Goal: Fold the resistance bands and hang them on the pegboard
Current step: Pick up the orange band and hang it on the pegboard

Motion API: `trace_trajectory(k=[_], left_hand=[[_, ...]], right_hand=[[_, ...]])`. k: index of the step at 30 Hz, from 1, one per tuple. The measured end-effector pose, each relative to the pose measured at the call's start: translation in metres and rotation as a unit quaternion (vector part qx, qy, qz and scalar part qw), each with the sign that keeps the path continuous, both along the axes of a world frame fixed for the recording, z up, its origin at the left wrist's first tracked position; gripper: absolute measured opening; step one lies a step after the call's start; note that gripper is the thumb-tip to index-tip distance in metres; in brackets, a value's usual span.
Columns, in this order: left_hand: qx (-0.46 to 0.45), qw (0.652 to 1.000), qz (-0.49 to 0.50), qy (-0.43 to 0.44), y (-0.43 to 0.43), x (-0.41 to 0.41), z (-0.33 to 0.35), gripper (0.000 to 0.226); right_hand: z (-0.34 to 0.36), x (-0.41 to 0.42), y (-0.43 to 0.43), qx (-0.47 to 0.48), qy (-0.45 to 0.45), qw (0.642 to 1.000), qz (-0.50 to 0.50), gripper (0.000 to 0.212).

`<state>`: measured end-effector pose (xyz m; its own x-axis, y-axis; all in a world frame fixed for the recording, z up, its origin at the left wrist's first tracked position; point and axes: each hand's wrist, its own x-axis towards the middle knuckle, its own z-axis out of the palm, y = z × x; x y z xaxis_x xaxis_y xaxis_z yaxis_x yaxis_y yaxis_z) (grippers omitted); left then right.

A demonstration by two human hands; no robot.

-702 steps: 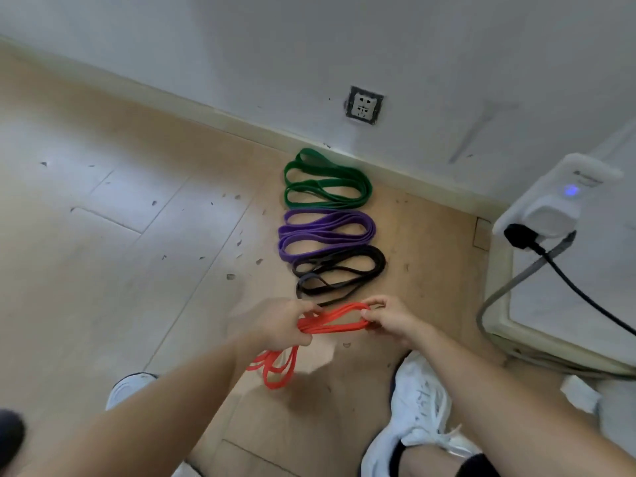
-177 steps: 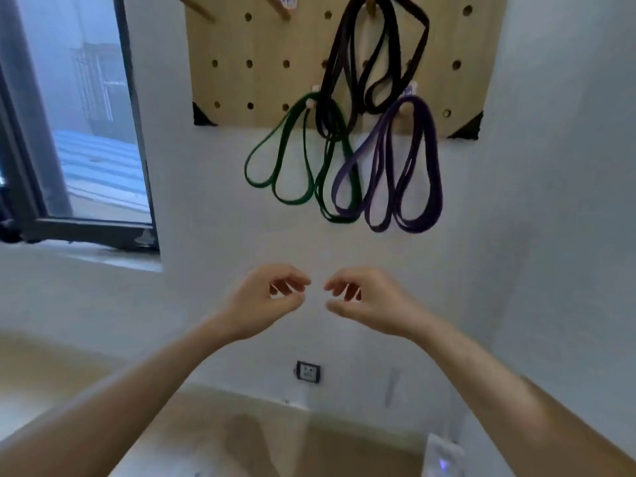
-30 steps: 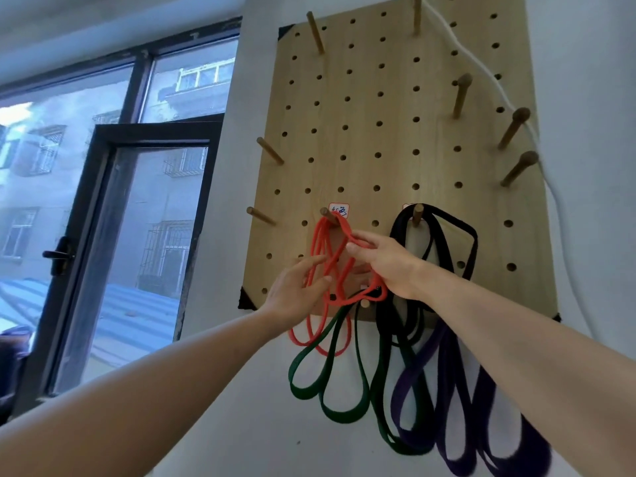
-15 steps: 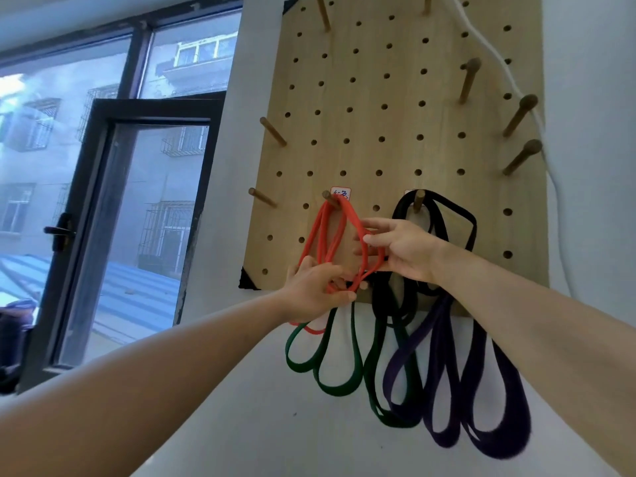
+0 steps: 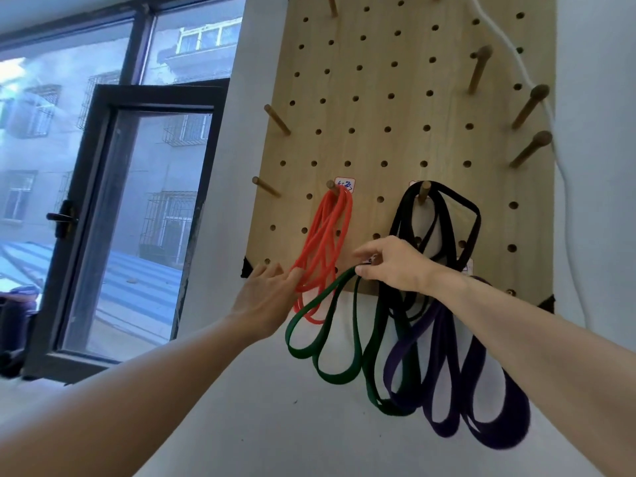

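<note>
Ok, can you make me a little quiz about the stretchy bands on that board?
1. Which band hangs in the same row of pegs as the black band? A red, B purple, C green.
2. True or false: the left hand has its fingers straight.
3. How many bands hang on the pegboard?
Key: 1 A, the red band; 2 true; 3 four.

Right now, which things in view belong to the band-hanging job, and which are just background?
Job: pegboard, red band, green band, black band, purple band, left hand, right hand.
Background: window frame, white cord.
</note>
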<state>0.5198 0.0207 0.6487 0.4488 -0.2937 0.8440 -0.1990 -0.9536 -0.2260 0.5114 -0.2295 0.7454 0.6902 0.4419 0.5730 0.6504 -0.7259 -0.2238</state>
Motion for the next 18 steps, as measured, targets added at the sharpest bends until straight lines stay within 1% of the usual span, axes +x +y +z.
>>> trace_trajectory(k=[2, 3, 6, 8, 10, 14, 18], left_hand=[[-0.011, 0.999, 0.018, 0.031, 0.009, 0.008, -0.005, 0.032], [-0.009, 0.998, 0.022, 0.059, 0.010, 0.011, -0.006, 0.039], [0.030, 0.985, 0.050, 0.161, 0.002, 0.017, -0.010, 0.073], [0.047, 0.977, 0.053, 0.200, -0.008, 0.019, -0.014, 0.087], [0.050, 0.978, 0.030, 0.199, -0.016, 0.021, -0.017, 0.092], [0.034, 0.985, -0.024, 0.167, -0.014, 0.012, -0.024, 0.091], [0.000, 0.985, -0.091, 0.149, -0.004, -0.008, -0.021, 0.087]], right_hand=[[-0.006, 0.003, -0.002, -0.029, -0.029, 0.999, -0.013, 0.034], [-0.009, 0.004, -0.003, -0.034, -0.047, 0.998, -0.014, 0.030], [-0.020, 0.003, -0.009, -0.040, -0.082, 0.996, 0.000, 0.022], [-0.026, -0.001, -0.011, -0.061, -0.104, 0.993, -0.004, 0.027], [-0.030, -0.005, -0.014, -0.077, -0.109, 0.991, -0.008, 0.038], [-0.037, -0.011, -0.017, -0.087, -0.084, 0.992, -0.026, 0.061], [-0.044, -0.020, -0.016, -0.072, -0.067, 0.995, -0.033, 0.072]])
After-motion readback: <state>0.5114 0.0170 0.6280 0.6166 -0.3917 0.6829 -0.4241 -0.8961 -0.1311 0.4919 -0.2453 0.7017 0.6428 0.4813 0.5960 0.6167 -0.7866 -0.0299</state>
